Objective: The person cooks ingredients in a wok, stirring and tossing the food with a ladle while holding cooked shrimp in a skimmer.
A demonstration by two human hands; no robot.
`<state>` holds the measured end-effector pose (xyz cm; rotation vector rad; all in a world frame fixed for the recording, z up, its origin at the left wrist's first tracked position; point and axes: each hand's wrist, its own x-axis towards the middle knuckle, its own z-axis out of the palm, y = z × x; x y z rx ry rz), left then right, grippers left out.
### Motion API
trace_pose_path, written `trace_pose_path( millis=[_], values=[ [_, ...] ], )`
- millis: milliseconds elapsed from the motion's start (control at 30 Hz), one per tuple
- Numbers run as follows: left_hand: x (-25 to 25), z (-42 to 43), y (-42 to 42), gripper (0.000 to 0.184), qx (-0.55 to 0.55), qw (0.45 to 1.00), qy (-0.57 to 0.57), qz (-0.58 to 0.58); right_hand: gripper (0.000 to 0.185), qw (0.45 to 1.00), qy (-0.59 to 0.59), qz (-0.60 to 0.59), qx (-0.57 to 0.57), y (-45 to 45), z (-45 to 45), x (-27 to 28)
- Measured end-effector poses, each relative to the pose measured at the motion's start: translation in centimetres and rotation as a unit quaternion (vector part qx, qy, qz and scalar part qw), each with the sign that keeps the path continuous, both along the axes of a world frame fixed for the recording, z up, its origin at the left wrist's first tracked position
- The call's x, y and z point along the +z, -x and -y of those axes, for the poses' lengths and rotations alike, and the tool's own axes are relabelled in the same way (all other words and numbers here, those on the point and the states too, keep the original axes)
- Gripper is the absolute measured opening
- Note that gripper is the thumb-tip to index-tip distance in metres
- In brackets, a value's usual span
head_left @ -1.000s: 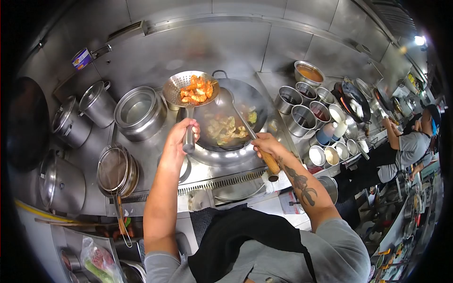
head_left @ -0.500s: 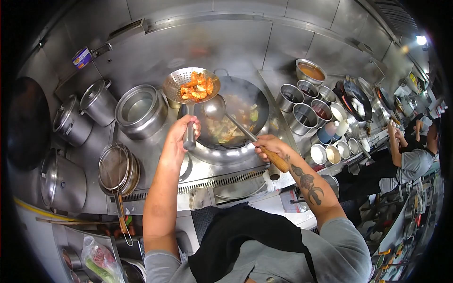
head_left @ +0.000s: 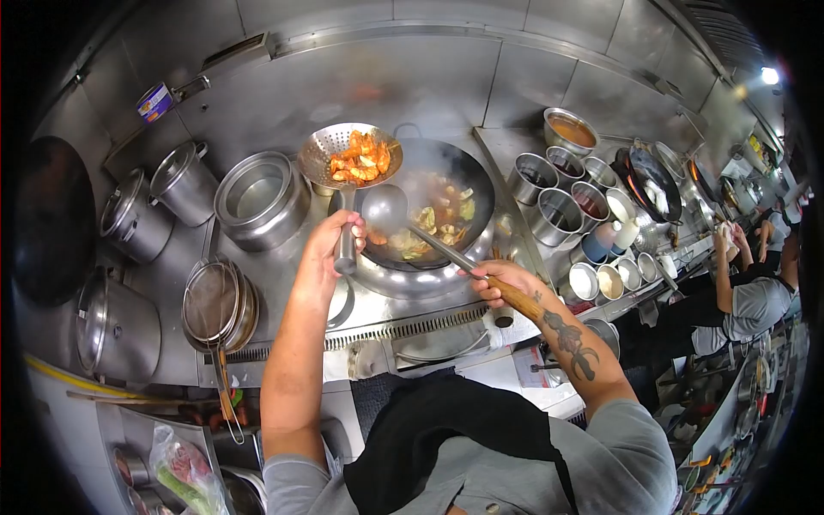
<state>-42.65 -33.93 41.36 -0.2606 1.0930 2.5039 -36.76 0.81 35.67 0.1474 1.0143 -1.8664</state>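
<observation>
My left hand [head_left: 336, 243] is closed around the grey handle of a perforated metal strainer [head_left: 316, 156]. Orange-red cooked pieces [head_left: 360, 158] lie in its bowl, which is held beside and partly over the wok's left rim. In my right hand [head_left: 500, 281] is a long ladle [head_left: 384, 209] with a wooden grip, its rounded bowl over the left part of the wok. The dark wok [head_left: 475, 178] sits on the burner, with steaming vegetables and broth [head_left: 442, 215] inside. Part of the food is hidden behind the ladle.
Several sauce pots [head_left: 555, 215] and a bowl of orange liquid [head_left: 572, 130] stand right of the wok. To the left are a large pot [head_left: 262, 202], lidded pots [head_left: 184, 182] and stacked wire strainers [head_left: 211, 302]. A person [head_left: 745, 296] works at far right.
The ladle has shifted slightly down and left, and my right hand has come a little lower and to the right. The strainer stays nearly where it was. More of the wok's food shows.
</observation>
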Motion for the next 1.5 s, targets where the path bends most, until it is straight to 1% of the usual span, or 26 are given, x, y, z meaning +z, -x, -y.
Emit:
trace_pose_path(
  millis=[67,133,200,300,333,433,467,567,667,767,900,933,1033,1133,1233,1333,1433,1467,1500],
  values=[
    [0.0,0.2,0.0,0.01,-0.009,1.0,0.007,0.001,0.029,1.0,-0.018,0.003,-0.008,-1.0,-0.4,1.0],
    [-0.1,0.7,0.0,0.011,-0.029,0.999,0.019,0.005,0.029,0.999,-0.029,-0.024,0.0,-1.9,-1.4,1.6],
    [-0.2,0.7,0.0,0.012,-0.016,1.0,0.015,0.012,0.031,0.998,-0.055,-0.034,0.002,-3.0,-1.7,2.1],
    [-0.7,0.7,0.3,0.011,-0.02,1.0,0.003,0.015,0.029,1.0,-0.016,-0.022,0.016,-3.3,-2.3,2.1],
    [-0.7,0.7,0.3,0.011,-0.022,1.0,-0.002,0.014,0.029,0.999,0.03,0.023,0.0,-3.2,-2.1,1.9],
    [-0.5,0.3,0.1,0.009,0.005,1.0,0.016,0.011,0.029,0.995,0.039,0.077,-0.051,-5.0,-0.5,0.8],
    [-0.5,0.4,0.0,0.009,0.001,1.0,0.014,0.012,0.03,0.986,0.105,0.121,-0.048,-4.8,-0.6,-0.2],
    [-1.0,0.4,-0.2,0.008,-0.007,1.0,0.004,0.012,0.03,0.959,0.235,0.145,-0.067,-4.5,-0.9,-1.1],
    [-2.2,0.6,-0.2,0.008,-0.006,1.0,-0.002,0.006,0.031,0.952,0.25,0.141,-0.111,-4.8,-1.0,-1.1],
    [-2.8,0.8,-0.5,0.007,-0.006,1.0,0.008,0.008,0.031,0.963,0.22,0.109,-0.112,-4.2,-2.4,0.3],
    [-3.7,1.0,-0.5,0.008,-0.006,0.999,0.037,0.01,0.031,0.987,0.071,0.017,-0.145,-3.7,-3.6,3.7],
    [-3.9,1.1,-0.5,0.008,-0.007,0.999,0.046,0.012,0.036,0.985,0.035,-0.023,-0.166,-4.0,-3.2,5.3],
    [-3.6,0.9,-0.8,0.009,0.004,0.998,0.059,0.007,0.036,0.981,0.004,-0.065,-0.184,-3.9,-2.8,9.7],
    [-3.1,0.4,-1.1,0.008,0.006,0.998,0.063,0.021,0.036,0.974,-0.004,-0.114,-0.194,-3.4,-2.4,12.1],
    [-3.6,0.2,-1.0,0.008,-0.037,0.997,0.066,0.015,0.035,0.971,-0.008,-0.147,-0.187,-2.9,-1.4,13.4],
    [-4.3,-0.8,-0.6,0.01,-0.024,0.999,0.009,0.04,0.033,0.97,-0.045,-0.173,-0.164,-2.5,0.2,14.8],
    [-4.2,-1.4,-0.8,0.01,-0.051,0.997,-0.016,0.052,0.03,0.96,-0.1,-0.222,-0.141,-1.7,1.7,14.9],
    [-4.1,-1.6,-0.8,0.01,-0.053,0.997,-0.022,0.052,0.025,0.957,-0.126,-0.218,-0.144,-1.9,2.3,15.5],
    [-4.1,-1.8,-0.9,0.01,-0.055,0.997,-0.028,0.053,0.025,0.942,-0.159,-0.268,-0.127,-1.6,2.4,15.5]
  ],
)
